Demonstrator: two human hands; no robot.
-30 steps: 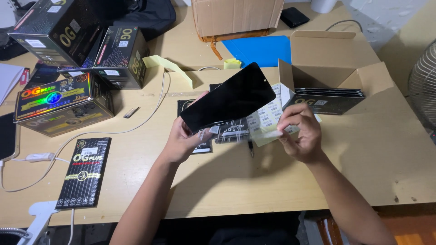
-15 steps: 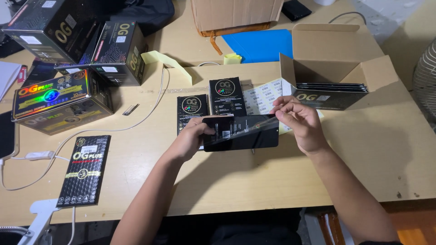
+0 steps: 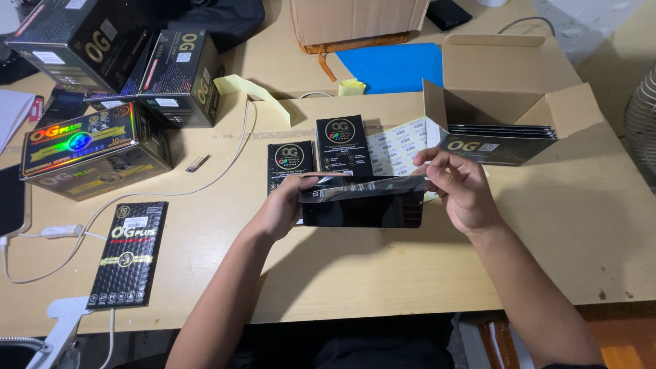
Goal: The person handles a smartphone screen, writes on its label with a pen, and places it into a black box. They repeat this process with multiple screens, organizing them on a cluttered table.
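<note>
Pale wooden desk (image 3: 383,287) carries everything, and most of it looks like stock waiting its turn. Toward the far right corner an open brown cardboard carton (image 3: 506,102) shows a row of flat black packets standing on edge inside, so it appears largely full. Along the left edge sit large black printed boxes (image 3: 92,147), one with a rainbow foil face, and a long flat black packet (image 3: 128,254) lies near the front left. A white sheet of small printed labels (image 3: 396,147) lies flat by the carton, with two small black cards (image 3: 342,145) beside it.

Mid-desk, both hands work one piece: a dark glossy rectangular glass panel (image 3: 362,210) with a thin clear film sleeve (image 3: 362,186) lifted along its far edge. Left hand (image 3: 283,208) grips the panel's left end, fingers curled under. Right hand (image 3: 461,191) pinches the sleeve's right end between thumb and fingertips. Whether the panel is partly inside the sleeve is hard to tell through the glare.
</note>
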